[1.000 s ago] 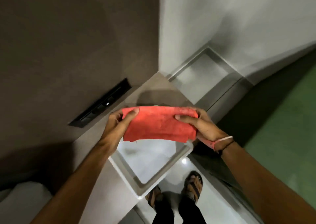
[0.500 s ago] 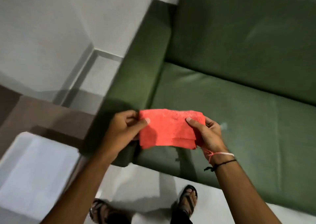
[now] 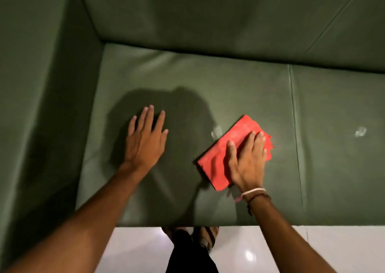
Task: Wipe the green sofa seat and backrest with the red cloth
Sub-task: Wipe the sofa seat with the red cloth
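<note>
The green sofa seat (image 3: 208, 81) fills the middle of the view, with its backrest (image 3: 208, 14) along the top. A folded red cloth (image 3: 216, 164) lies flat on the seat, right of centre. My right hand (image 3: 248, 160) presses down on the cloth with fingers spread, covering its right half. My left hand (image 3: 145, 139) rests flat on the bare seat to the left, fingers apart, holding nothing. A small whitish mark (image 3: 216, 132) sits on the seat just beyond the cloth's far-left edge.
The sofa's left armrest (image 3: 37, 106) rises along the left side. A seam (image 3: 295, 137) splits the seat into two cushions, with another pale smudge (image 3: 360, 131) on the right one. White glossy floor (image 3: 270, 252) and my sandalled feet (image 3: 200, 237) lie below the seat's front edge.
The view swung from the wall and floor onto the sofa. Both hands held the cloth in the air; now the left has let go and the right presses it onto the seat.
</note>
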